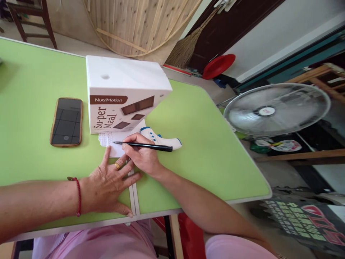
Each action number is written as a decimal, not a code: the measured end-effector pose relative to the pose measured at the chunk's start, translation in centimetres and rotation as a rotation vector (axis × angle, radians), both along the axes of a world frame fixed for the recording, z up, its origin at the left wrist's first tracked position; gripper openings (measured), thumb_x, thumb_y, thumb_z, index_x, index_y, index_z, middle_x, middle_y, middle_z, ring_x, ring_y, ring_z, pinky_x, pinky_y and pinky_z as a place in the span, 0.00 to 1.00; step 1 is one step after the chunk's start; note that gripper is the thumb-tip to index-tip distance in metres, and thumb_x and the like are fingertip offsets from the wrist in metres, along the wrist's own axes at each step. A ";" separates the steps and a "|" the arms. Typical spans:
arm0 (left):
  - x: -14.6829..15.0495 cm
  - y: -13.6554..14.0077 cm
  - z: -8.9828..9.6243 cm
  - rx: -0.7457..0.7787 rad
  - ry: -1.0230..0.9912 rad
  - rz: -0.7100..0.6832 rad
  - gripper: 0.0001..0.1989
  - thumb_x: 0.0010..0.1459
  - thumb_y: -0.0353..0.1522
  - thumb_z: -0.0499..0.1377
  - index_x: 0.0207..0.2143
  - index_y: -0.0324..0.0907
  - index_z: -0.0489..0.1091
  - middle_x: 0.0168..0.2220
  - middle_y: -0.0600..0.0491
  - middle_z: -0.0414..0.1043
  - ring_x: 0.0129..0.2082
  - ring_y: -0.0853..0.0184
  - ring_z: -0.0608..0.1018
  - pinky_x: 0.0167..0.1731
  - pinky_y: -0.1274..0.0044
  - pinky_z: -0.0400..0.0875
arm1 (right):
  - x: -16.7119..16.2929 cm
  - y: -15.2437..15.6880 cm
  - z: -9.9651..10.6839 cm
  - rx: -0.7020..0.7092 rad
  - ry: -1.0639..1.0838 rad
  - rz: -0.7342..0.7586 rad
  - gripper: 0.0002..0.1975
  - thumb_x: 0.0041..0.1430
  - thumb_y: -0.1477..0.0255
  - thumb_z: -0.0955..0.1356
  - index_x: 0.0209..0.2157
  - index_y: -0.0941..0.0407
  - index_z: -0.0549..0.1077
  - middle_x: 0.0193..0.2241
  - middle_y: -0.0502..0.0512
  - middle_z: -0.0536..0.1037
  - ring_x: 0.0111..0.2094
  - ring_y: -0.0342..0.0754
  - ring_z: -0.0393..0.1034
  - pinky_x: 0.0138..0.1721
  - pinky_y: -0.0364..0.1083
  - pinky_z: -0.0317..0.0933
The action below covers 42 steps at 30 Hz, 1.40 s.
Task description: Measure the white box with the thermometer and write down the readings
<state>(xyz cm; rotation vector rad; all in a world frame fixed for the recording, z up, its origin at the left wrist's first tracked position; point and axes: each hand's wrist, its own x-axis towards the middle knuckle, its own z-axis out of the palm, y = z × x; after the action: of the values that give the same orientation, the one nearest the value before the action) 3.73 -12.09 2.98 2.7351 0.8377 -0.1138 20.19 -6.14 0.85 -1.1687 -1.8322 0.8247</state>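
Observation:
My right hand grips a black pen, its tip at a white sheet of paper that bears rows of small handwriting. Spread flat with fingers apart, my left hand rests on the table, its fingertips at the near edge of the paper. A ring and a red cord bracelet are on that hand and wrist. Behind the paper stands a white box printed "NutriMotion Super Meal", covering part of the sheet. Just beyond the pen lies a white and blue infrared thermometer, partly hidden by my right hand.
A phone in a brown-edged case lies left of the box on the green table. A large fan stands past the table's right edge. Farther back are a broom, a red basin and a round wooden board.

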 end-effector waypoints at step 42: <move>-0.3 0.0 -0.4 0.090 -0.054 -0.004 0.48 0.59 0.64 0.56 0.72 0.47 0.57 0.71 0.40 0.57 0.70 0.39 0.59 0.65 0.39 0.50 | 0.0 0.2 0.0 -0.011 -0.005 0.016 0.03 0.59 0.69 0.69 0.32 0.53 0.72 0.26 0.48 0.78 0.25 0.43 0.71 0.29 0.42 0.68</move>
<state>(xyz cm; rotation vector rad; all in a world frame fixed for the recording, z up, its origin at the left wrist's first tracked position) 3.46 -12.13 2.57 2.8100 0.8417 -0.0030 20.20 -5.96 0.81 -1.1647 -1.8455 0.8426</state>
